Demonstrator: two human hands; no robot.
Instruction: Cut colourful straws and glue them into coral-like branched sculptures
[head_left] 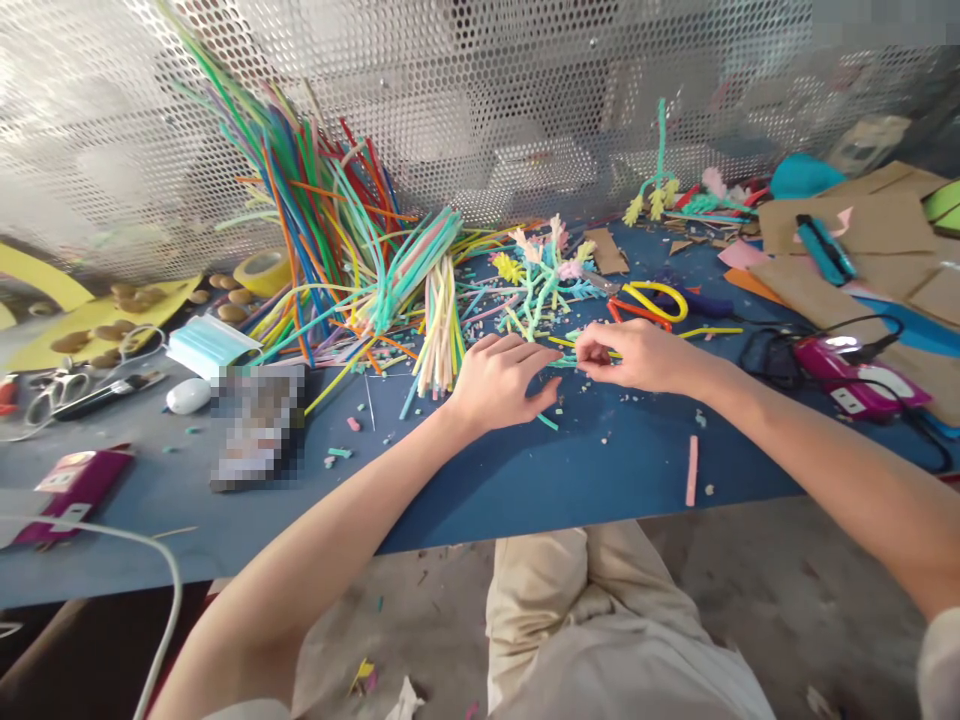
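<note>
My left hand point(504, 382) hovers low over the blue tabletop, palm down, its thumb and forefinger apart with nothing seen between them. Just to its right, my right hand point(624, 354) has its fingers curled into a pinch. A short teal pipe cleaner point(564, 363) reaches those fingertips; its far end lies close to the left forefinger. Behind both hands stands a branching green pipe-cleaner stem point(537, 305) with pink, yellow and blue tufts. A bundle of pale pipe cleaners point(441, 335) lies beside the left hand. Yellow-handled scissors point(679, 292) rest beyond my right hand.
A large heap of coloured pipe cleaners point(315, 240) leans against the perforated metal panel point(525, 110). On the left are a face mask point(212, 345) and a white mouse-like object point(188, 396). Cardboard pieces point(847, 225) and a magenta device with black cable point(855, 380) occupy the right.
</note>
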